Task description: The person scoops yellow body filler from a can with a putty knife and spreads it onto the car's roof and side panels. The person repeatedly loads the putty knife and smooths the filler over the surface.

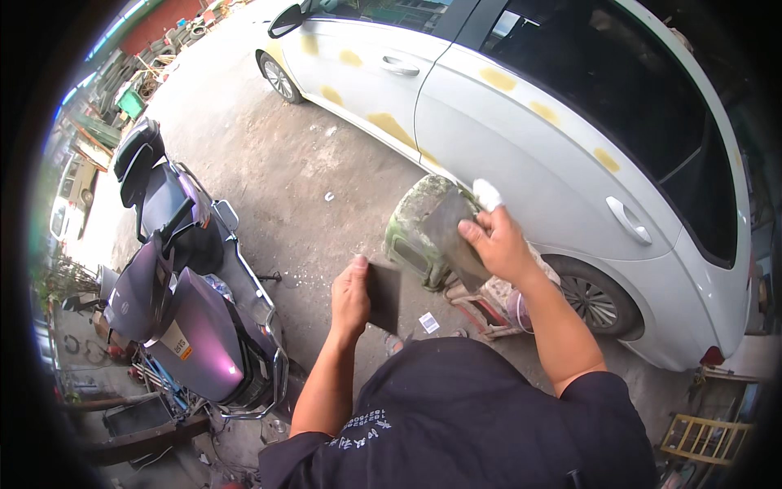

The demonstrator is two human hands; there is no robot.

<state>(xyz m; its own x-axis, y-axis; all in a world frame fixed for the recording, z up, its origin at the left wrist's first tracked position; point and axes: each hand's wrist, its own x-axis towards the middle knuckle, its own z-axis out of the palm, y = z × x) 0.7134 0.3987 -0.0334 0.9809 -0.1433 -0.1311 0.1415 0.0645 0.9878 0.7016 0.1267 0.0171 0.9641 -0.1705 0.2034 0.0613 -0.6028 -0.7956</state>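
Near the frame's middle, the left hand (pixel 350 300) grips a dark flat sheet (pixel 384 297), the right hand (pixel 500 244) a greyish panel (pixel 453 232); a white car (pixel 505 130) spans the upper right.

From close above and behind the gripping left hand (pixel 350 300) and right hand (pixel 500 248), the head camera is looking down and forward, its fisheye view reaching past them to the white car (pixel 521 147).
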